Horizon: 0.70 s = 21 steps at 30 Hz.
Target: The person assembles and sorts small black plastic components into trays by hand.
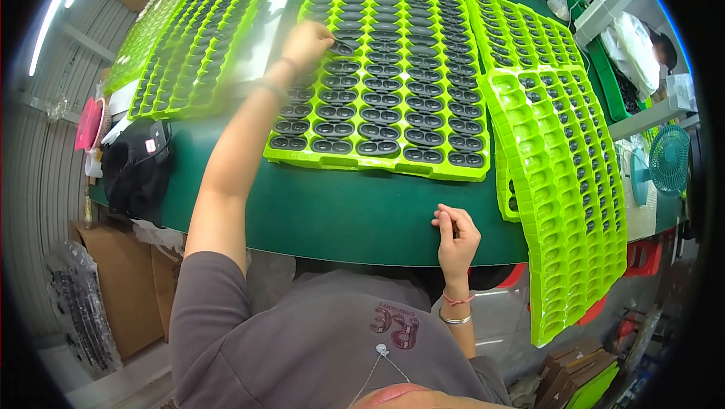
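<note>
Grey sweatshirt fabric (302,348) fills the lower edge, and just above it the right hand (455,237) rests at the near rim of the green worktop (340,216), wrist banded with a bangle and a pink cord. Its grip is pressed together, thumb against curled fingers; whether something small sits inside I cannot tell.

Farther out, the left hand (306,43) reaches across to the middle lime-green tray (385,163), fingers bunched down at a pocket on the tray's left side. That grip looks closed on or around one dark oval part (343,48), though the fingertips hide the contact.

As for progress, the middle tray appears close to full: nearly every pocket that shows carries a dark oval part, row after row from the near edge to the far one, and the pockets under the left hand are hidden. A second tray (198,46) to the left is likewise loaded, though blurred. On the right, the stack of lime-green trays (570,190) overhanging the worktop edge looks largely empty, with only a few dark pockets, so I judge that much of the work lies there.

Beyond the trays lie a black bag (136,167), a pink object (89,123) and a teal fan (668,158).
</note>
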Available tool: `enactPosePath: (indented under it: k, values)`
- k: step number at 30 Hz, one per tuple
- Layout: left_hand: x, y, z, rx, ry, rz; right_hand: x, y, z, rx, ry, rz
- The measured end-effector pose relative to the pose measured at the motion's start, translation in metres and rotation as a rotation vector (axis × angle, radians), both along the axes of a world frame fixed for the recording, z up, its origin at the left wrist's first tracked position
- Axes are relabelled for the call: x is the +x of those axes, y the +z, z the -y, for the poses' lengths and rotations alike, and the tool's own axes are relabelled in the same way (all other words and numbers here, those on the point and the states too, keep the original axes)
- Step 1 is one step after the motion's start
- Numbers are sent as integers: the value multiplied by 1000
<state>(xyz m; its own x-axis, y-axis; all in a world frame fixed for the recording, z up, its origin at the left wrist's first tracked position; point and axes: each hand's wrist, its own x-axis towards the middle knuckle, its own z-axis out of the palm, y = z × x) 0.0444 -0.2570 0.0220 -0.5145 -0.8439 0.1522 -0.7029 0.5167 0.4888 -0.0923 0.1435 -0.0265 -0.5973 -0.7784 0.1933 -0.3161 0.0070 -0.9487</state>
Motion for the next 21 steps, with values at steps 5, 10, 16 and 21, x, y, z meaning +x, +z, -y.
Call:
enactPosePath:
  k: [5, 10, 16, 21]
  values:
    - [1, 5, 8, -38, -14, 121, -4, -6, 1, -40, -5, 107]
    - [31, 21, -9, -93, -325, 478, -6, -1, -8, -78, -51, 195]
    - [52, 15, -30, -73, -295, 479, -39, 59, -45, 35, 40, -265]
    - [70, 11, -14, -72, -402, 329, -99, 118, -38, 86, -56, -705]
